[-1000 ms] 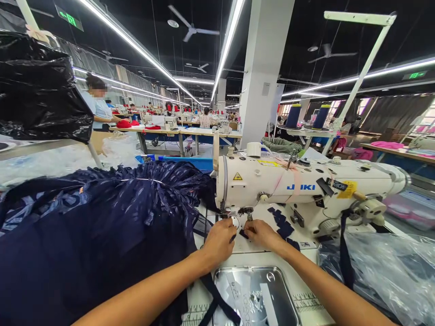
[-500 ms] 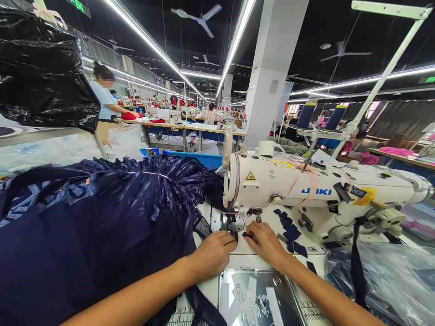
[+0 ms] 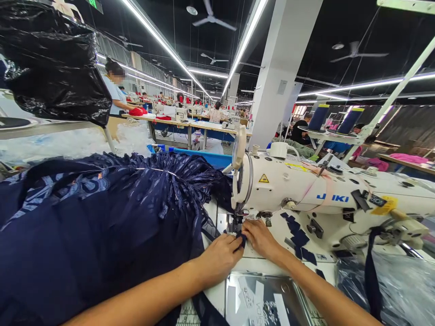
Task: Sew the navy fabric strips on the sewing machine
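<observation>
In front of the needle of a white sewing machine [image 3: 295, 181], my two hands almost meet. My left hand [image 3: 222, 253] is closed on the edge of a navy fabric strip [image 3: 242, 242]. Fingers pinched, my right hand [image 3: 260, 237] is at the strip's other side, with its fingertips by the presser foot [image 3: 238, 222]. What exactly they pinch is small and partly hidden; it looks like a small navy piece against the strip. A big gathered bundle of navy lace fabric [image 3: 136, 217] lies left of my hands.
Several small navy fabric pieces [image 3: 299, 237] lie on the machine bed to the right. A shiny metal plate [image 3: 268, 299] sits at the front edge. Clear plastic [image 3: 404, 280] is at right, a black plastic bag [image 3: 54, 68] at upper left. Navy thread cones [image 3: 351, 120] stand behind.
My right hand has moved left to meet my left hand, bringing the small navy piece to the strip by the presser foot. The whole view has shifted slightly.
</observation>
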The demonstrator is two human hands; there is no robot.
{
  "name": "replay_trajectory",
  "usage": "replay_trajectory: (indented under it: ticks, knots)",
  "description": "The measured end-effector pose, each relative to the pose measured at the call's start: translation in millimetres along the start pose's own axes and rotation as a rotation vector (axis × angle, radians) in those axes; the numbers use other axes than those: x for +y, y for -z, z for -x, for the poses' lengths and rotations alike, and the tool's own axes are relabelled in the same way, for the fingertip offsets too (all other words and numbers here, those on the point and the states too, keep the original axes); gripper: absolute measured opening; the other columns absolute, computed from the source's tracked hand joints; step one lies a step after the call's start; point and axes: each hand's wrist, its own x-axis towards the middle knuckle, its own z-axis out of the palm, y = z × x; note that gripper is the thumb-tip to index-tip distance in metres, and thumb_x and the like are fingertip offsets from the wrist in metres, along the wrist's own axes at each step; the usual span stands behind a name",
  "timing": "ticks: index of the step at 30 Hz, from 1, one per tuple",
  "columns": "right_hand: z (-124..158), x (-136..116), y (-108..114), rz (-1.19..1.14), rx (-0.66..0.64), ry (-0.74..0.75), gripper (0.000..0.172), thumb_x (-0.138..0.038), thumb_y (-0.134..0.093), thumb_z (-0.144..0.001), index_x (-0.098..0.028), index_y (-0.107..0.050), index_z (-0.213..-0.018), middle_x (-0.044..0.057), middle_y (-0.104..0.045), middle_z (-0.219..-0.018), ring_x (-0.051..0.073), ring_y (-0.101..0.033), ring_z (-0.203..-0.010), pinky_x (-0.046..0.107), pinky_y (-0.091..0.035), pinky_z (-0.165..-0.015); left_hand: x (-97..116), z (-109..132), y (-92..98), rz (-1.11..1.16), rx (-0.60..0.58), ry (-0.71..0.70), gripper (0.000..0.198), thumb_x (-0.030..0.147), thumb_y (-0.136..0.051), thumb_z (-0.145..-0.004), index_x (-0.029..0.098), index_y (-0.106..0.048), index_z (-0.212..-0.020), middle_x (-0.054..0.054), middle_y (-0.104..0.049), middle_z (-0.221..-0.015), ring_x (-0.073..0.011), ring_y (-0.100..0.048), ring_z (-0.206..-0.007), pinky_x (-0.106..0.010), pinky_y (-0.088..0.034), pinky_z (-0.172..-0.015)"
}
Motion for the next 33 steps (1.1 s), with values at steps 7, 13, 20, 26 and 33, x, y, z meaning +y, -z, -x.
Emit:
replay_trajectory:
  ticks: [7,13,20,26,33]
  knots:
    - [-10,1,14,-0.327,-0.171,-0.132,0.017,-0.015,-0.045,-0.078,-0.019,-0.043,-0.062,-0.004,-0.046,-0.059,0.011,-0.044,-0.058,0.024,-0.033,-0.058,-3,-2,0.9,-0.011,-0.016,0.006,0.013,0.013,-0.048,-0.082,0.012,-0.057,-0.092,-0.013,-0.052,-0.118,-0.0224,-0.052,-0.096,-0.035,-0.043,-0.081]
    - [-8,7,8,-0.23,-0.143,-0.072,0.015,-0.018,-0.042,-0.081,-0.02,-0.045,-0.065,-0.003,-0.048,-0.062,0.013,-0.045,-0.061,0.025,-0.035,-0.06,-6,-6,2.4,0.057,-0.046,0.044,0.011,0.011,-0.047,-0.08,0.013,-0.055,-0.088,-0.01,-0.056,-0.113,-0.0218,-0.051,-0.096,-0.034,-0.043,-0.078]
    - [9,5,5,-0.001,0.058,0.226,0.019,-0.013,-0.036,-0.086,-0.018,-0.052,-0.079,0.004,-0.056,-0.077,0.016,-0.05,-0.073,0.029,-0.042,-0.065,-7,-3,-0.5,0.135,0.027,0.053,0.018,0.007,-0.047,-0.076,0.012,-0.056,-0.09,-0.011,-0.057,-0.109,-0.0223,-0.05,-0.099,-0.035,-0.042,-0.084]
    - [18,0,9,0.229,0.127,0.432,0.022,-0.008,-0.037,-0.087,-0.014,-0.059,-0.088,0.009,-0.062,-0.09,0.019,-0.053,-0.082,0.035,-0.045,-0.075,-6,-3,-3.8,0.13,0.081,0.062,0.021,0.005,-0.044,-0.076,0.01,-0.057,-0.091,-0.011,-0.061,-0.097,-0.0205,-0.054,-0.094,-0.036,-0.039,-0.089]
    - [12,12,7,0.245,0.152,0.451,0.028,-0.003,-0.039,-0.083,-0.011,-0.06,-0.099,0.011,-0.063,-0.101,0.021,-0.056,-0.092,0.036,-0.048,-0.079,-3,-15,-4.0,0.054,0.043,0.12,0.022,0.003,-0.045,-0.074,0.008,-0.057,-0.092,-0.01,-0.061,-0.093,-0.0213,-0.055,-0.09,-0.034,-0.043,-0.083]
